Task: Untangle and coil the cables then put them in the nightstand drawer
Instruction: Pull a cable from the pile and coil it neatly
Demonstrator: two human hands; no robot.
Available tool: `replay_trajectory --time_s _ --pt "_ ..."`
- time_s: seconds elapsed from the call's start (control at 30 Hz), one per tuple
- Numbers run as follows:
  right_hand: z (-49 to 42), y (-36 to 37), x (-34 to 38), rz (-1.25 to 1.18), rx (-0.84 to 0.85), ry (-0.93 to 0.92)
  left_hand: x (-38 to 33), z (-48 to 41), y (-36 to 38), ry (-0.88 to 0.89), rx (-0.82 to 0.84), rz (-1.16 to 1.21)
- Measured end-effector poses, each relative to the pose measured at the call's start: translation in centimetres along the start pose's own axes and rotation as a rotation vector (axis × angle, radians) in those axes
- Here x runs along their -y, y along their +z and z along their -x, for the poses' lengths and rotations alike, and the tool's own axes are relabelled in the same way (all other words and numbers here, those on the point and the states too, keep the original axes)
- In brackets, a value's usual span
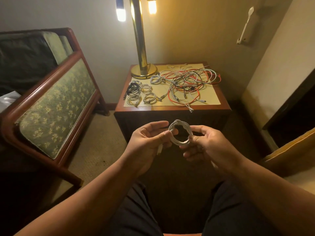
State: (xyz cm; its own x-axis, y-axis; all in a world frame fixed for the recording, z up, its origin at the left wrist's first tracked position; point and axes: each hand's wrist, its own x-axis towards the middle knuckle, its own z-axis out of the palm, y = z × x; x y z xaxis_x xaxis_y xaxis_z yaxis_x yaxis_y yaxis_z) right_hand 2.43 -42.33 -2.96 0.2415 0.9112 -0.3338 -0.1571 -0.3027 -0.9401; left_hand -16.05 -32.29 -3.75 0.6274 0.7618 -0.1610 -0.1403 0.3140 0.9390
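Lap (134,210), coil (178,122), then nightstand (170,108): tangle (187,82), lamp (144,71).

A white cable coil (179,122) is held upright before the wooden nightstand (170,109); small coiled cables (141,94) and a red-white-black tangle (189,82) lie on top.

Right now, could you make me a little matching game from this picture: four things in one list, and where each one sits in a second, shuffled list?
Things
1. white coil
2. black coil
3. tangled cables
4. lamp base

Places
A. back left corner of the nightstand top
B. pinched between the left hand and the right hand
C. right half of the nightstand top
D. left part of the nightstand top, in front of the lamp, among small white coils

Pairs: 1-B, 2-D, 3-C, 4-A
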Motion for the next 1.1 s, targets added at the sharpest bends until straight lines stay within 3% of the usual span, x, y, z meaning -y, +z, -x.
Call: replay_trajectory --time_s 0.13,0.33,0.67,0.73,0.8,0.93,1.0,1.1 --pt "0.0 -0.7 0.3 0.265 0.09 -0.012 -0.1 -0.1 -0.4 -0.039 0.051 0.029" --pt "0.1 -1.0 0.7 0.271 0.132 -0.039 -0.5 -0.5 -1.3 -0.09 0.112 -0.288" --pt "-2.9 -2.2 0.6 0.358 0.203 0.027 -0.5 -1.3 -0.8 -0.166 -0.002 -0.273" --pt "-4.7 -2.9 0.1 0.364 0.134 0.04 -0.9 -2.0 -1.0 -0.169 -0.048 -0.219" --pt "-7.5 -4.2 -0.7 0.442 -0.047 -0.043 -1.5 -3.1 -1.4 -0.143 -0.114 -0.198" --pt "-15.0 -8.1 -1.8 0.803 -0.412 -0.27 -2.4 -6.8 -2.4 -0.109 -0.216 -0.231" --pt "-19.0 -9.7 -1.4 0.983 -0.481 -0.285 -3.0 -9.3 -3.4 -0.108 -0.255 -0.269" --pt "-24.4 -11.2 -0.5 1.147 -0.459 -0.165 -4.3 -13.9 -4.5 -0.132 -0.317 -0.302"
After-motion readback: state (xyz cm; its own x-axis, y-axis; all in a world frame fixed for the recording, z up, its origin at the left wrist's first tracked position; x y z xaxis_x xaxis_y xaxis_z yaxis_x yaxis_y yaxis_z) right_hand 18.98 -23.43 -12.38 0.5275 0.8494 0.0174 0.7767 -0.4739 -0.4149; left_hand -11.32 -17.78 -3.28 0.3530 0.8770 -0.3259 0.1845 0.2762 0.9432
